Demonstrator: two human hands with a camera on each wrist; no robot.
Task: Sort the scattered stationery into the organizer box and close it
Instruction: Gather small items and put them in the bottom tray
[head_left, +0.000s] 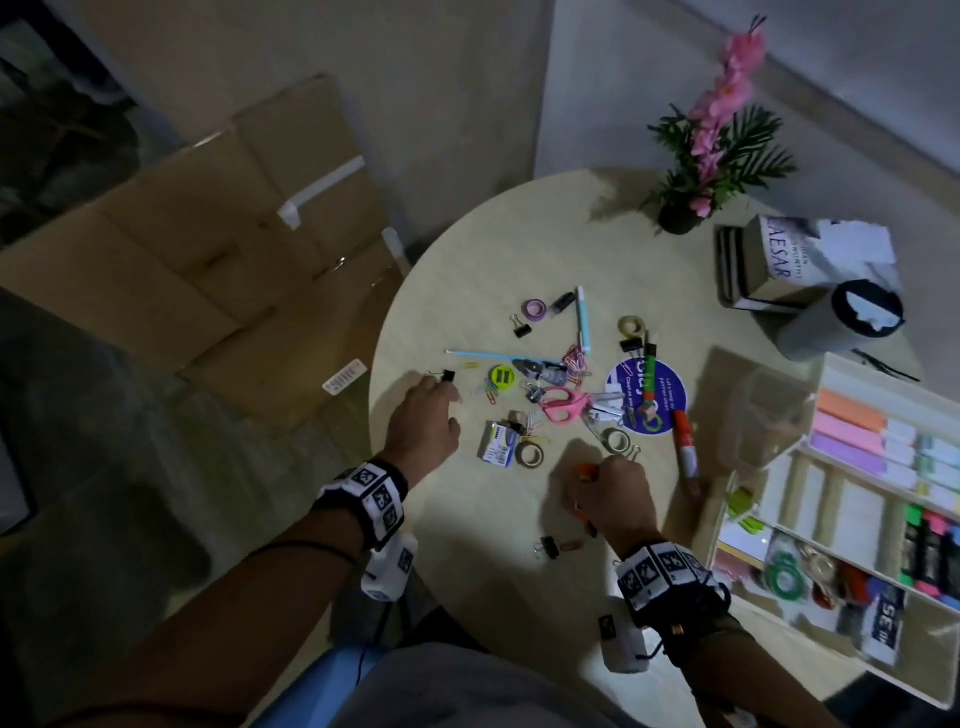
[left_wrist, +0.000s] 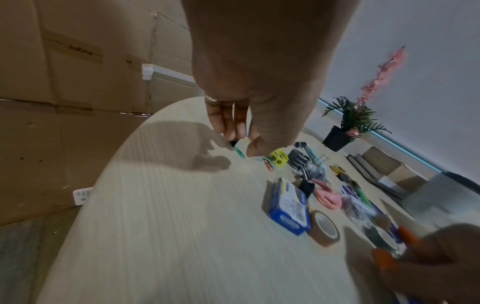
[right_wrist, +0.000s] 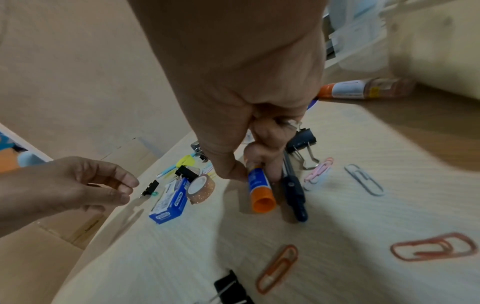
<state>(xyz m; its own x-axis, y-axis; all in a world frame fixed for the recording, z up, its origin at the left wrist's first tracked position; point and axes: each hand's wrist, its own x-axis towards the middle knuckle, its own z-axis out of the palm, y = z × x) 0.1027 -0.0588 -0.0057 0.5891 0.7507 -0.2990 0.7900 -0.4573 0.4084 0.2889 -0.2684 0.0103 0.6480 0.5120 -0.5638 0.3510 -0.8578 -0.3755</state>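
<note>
Stationery lies scattered over a round pale table (head_left: 467, 291). My left hand (head_left: 447, 395) hovers with loosely curled fingers over a small black binder clip (head_left: 448, 375) near the table's left edge. In the right wrist view its fingertips (right_wrist: 130, 185) stand just short of that clip (right_wrist: 150, 188). My right hand (head_left: 602, 483) grips a blue glue stick with an orange cap (right_wrist: 259, 191) together with a dark pen (right_wrist: 293, 189), both pointing down at the table. The clear organizer box (head_left: 722, 519) stands open at the right, holding sticky notes and highlighters.
Pink scissors (head_left: 563, 405), a blue staple box (head_left: 498, 441), tape rolls (head_left: 531, 454), a red-and-white tube (head_left: 685, 447) and loose paper clips (right_wrist: 278, 267) lie between my hands. A flower pot (head_left: 680, 218), books (head_left: 763, 270) and a lidded cup (head_left: 841, 322) stand behind. Cardboard boxes (head_left: 208, 234) crowd the left.
</note>
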